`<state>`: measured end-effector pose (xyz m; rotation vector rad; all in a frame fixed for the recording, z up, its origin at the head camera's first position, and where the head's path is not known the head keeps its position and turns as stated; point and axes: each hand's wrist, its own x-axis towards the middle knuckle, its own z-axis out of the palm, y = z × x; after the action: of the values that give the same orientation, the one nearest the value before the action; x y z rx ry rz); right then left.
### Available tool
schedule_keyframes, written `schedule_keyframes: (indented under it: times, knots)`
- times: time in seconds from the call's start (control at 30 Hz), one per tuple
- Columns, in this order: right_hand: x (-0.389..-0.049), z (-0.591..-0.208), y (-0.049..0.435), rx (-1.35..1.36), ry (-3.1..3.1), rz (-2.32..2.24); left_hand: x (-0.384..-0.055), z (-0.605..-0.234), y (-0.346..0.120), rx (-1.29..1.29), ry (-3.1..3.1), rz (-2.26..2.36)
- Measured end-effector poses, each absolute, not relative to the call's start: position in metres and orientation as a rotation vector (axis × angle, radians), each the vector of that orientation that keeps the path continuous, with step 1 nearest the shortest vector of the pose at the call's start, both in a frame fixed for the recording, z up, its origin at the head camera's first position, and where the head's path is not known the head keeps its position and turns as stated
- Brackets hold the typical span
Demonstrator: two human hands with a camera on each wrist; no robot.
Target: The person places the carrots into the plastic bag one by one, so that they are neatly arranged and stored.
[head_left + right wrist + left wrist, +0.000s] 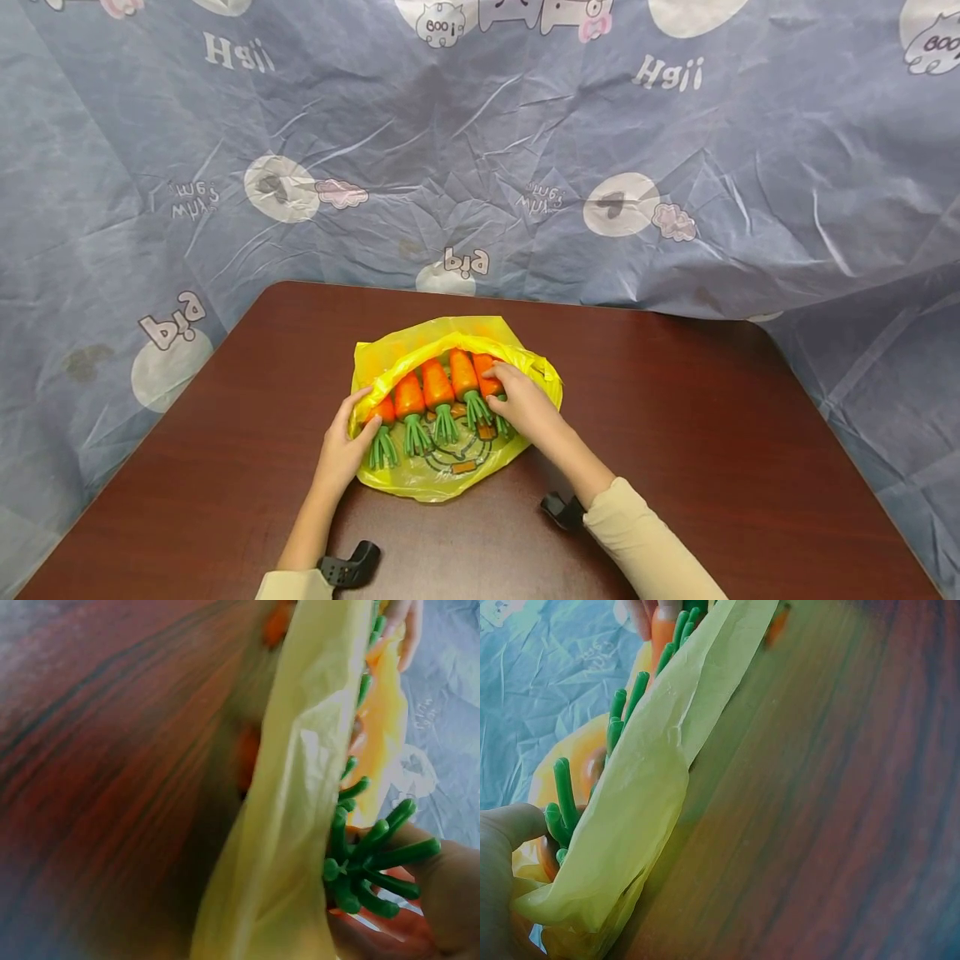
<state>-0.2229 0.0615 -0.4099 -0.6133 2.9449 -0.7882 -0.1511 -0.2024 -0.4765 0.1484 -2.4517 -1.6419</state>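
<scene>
Several orange toy carrots [437, 383] with green stems lie side by side in the mouth of a yellow plastic bag [375, 358], stems toward me. My left hand [341, 446] holds the leftmost carrot [383, 410] at the bag's left edge, its thumb close by the green stems [564, 796] in the left wrist view. At the other end, my right hand [528, 408] grips the rightmost carrot [487, 375] between thumb and fingers. That carrot's splayed stems [375, 862] stick out beside my right thumb in the right wrist view. The carrots' far ends are hidden under the bag's upper layer.
The bag rests on a dark brown wooden table [675, 433]. Behind the table hangs a wrinkled grey-blue printed cloth [480, 150]. A black wrist device [352, 567] is on the left wrist, another [561, 510] on the right.
</scene>
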Motion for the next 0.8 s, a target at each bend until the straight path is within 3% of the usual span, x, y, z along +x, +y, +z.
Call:
schedule_keyframes:
  times: [0.8]
  knots:
    - [-0.233,-0.428,0.057,-0.701,3.005,-0.771,-0.150,-0.475,-0.202,0.144,-2.454,-1.640]
